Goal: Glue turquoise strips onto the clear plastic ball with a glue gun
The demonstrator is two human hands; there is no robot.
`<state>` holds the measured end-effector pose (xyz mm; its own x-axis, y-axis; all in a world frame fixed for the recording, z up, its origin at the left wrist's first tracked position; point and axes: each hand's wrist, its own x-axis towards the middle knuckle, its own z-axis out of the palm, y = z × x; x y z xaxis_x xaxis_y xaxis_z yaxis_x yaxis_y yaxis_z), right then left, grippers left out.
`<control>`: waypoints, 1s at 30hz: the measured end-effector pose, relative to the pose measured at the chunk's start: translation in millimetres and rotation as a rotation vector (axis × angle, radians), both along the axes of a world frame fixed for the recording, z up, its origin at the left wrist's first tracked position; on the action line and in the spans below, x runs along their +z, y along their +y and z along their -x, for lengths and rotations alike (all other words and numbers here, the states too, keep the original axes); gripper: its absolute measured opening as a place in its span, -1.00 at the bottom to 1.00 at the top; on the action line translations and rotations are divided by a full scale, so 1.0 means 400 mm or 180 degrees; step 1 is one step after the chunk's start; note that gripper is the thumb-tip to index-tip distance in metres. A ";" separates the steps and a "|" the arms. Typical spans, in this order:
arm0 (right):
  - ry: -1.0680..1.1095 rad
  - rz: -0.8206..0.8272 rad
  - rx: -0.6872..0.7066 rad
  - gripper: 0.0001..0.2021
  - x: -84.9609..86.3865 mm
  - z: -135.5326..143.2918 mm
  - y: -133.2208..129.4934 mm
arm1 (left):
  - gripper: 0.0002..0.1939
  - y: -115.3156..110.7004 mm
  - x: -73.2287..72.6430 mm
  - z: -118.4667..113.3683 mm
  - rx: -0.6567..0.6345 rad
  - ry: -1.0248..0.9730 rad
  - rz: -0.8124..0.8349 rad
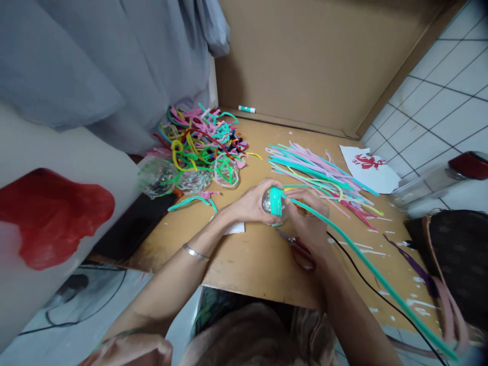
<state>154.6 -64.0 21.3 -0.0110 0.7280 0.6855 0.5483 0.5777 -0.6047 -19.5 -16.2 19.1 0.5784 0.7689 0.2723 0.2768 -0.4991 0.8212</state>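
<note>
Cradling the ball (271,203) mid-table, your left hand (249,203) gripped it from nine o'clock so your right hand (308,218), pinched on the teal stem (366,264), could wrap it; spare stems (320,175) lay at one o'clock

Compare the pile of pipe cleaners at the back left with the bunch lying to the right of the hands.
The back-left pile is a tangled heap of bent, curled pieces; the right-hand bunch lies flat in long, mostly straight strands fanned side by side. The pile mixes many colours, with red, yellow, green and pink; the bunch is mainly teal, pink and pale shades. The pile sits by clear plastic balls; the bunch lies near a white paper. Both rest on the wooden table.
</note>
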 end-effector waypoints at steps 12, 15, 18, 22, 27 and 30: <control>0.0167 0.0142 0.0042 -0.93 0.000 0.000 -0.003 | -0.37 0.007 -0.008 0.002 -0.0107 -0.0059 -0.0157; 0.0243 0.0181 0.0019 -0.94 0.002 0.003 -0.001 | -0.39 0.007 -0.007 0.001 -0.0127 -0.0093 -0.0162; 0.0292 0.0309 -0.0050 -0.94 0.004 0.007 0.000 | -0.40 0.006 -0.004 0.001 -0.0097 -0.0087 -0.0136; 0.0360 0.0365 -0.0040 -0.95 0.001 0.008 0.001 | -0.37 0.004 0.000 0.001 -0.0072 -0.0048 -0.0148; 0.0445 0.0432 -0.0020 -0.97 -0.004 0.008 0.001 | -0.32 0.008 -0.004 0.000 -0.0108 -0.0087 -0.0165; 0.0542 0.0453 -0.0075 -0.96 -0.003 0.011 0.001 | -0.23 0.014 -0.009 -0.002 -0.0141 -0.0111 -0.0136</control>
<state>150.1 -63.7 20.2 0.1144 0.8161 0.5664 0.4435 0.4682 -0.7642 -18.8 -10.6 15.4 0.6012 0.7300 0.3250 0.2252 -0.5450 0.8076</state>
